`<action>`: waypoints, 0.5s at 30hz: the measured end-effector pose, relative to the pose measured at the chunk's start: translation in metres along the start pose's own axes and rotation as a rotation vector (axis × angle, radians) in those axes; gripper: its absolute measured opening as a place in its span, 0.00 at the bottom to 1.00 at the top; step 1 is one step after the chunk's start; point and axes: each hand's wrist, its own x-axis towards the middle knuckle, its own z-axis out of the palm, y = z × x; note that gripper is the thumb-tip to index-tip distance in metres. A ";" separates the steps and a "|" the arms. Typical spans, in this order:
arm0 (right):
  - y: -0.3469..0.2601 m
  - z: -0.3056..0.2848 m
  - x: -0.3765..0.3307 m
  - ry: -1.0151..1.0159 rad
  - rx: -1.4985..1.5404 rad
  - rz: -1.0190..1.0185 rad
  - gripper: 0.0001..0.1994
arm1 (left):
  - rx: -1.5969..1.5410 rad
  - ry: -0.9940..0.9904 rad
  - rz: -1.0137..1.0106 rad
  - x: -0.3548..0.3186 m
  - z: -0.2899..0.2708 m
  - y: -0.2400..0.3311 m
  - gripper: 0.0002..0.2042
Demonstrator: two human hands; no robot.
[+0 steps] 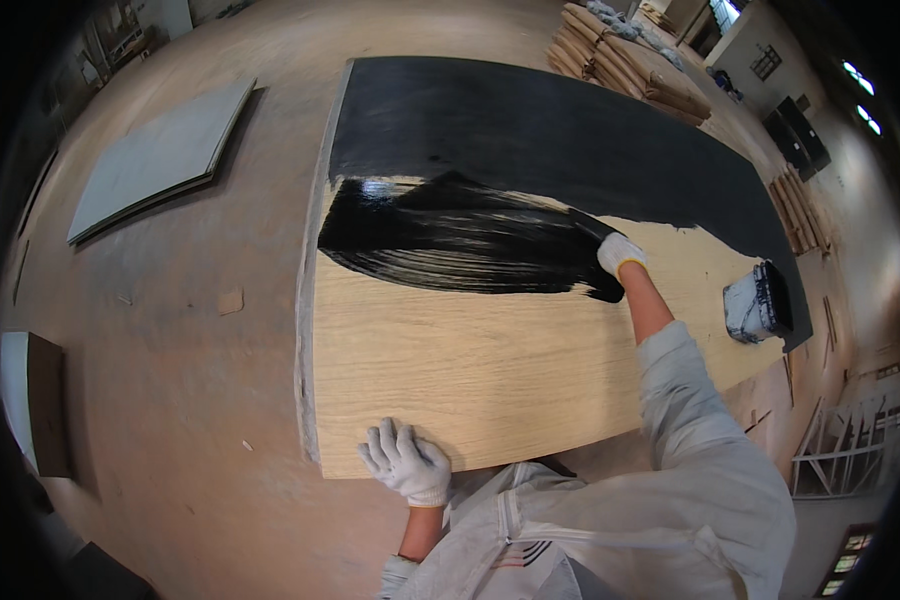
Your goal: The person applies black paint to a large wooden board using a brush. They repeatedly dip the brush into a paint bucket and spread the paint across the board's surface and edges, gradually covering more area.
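The big pale wooden plywood board (490, 370) lies flat on the dusty brown workshop floor (170, 330), with its far half already coated matte black and a glossy wet black paint streak (450, 240) smeared across the middle. The person's right hand (620, 254), in a white knit glove, is stretched out over the board and sits right at the right-hand end of that wet streak; its grip looks curled closed, but whatever it holds is hidden, so can't tell what's in there. The left hand (406, 462), also in a white glove, is pressed flat with fingers spread open on the near edge of the board, holding nothing. A white paint bucket smeared with black (757, 303) stands on the board near its right edge, a bit beyond the right hand. Off to the left there's a stack of grey flat panels (160, 160) on the floor, and bundled brown wooden strips (630, 65) lie past the far end.
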 end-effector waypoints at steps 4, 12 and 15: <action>-0.112 -0.011 -0.013 0.048 0.195 -0.198 0.18 | -0.024 0.003 0.012 0.003 -0.001 -0.002 0.17; -0.017 -0.001 -0.154 -0.182 0.086 -0.156 0.25 | 0.050 0.007 0.000 -0.001 -0.002 0.000 0.16; 0.066 0.008 -0.137 -0.157 0.073 -0.005 0.26 | 0.057 0.002 0.015 -0.006 0.005 -0.003 0.15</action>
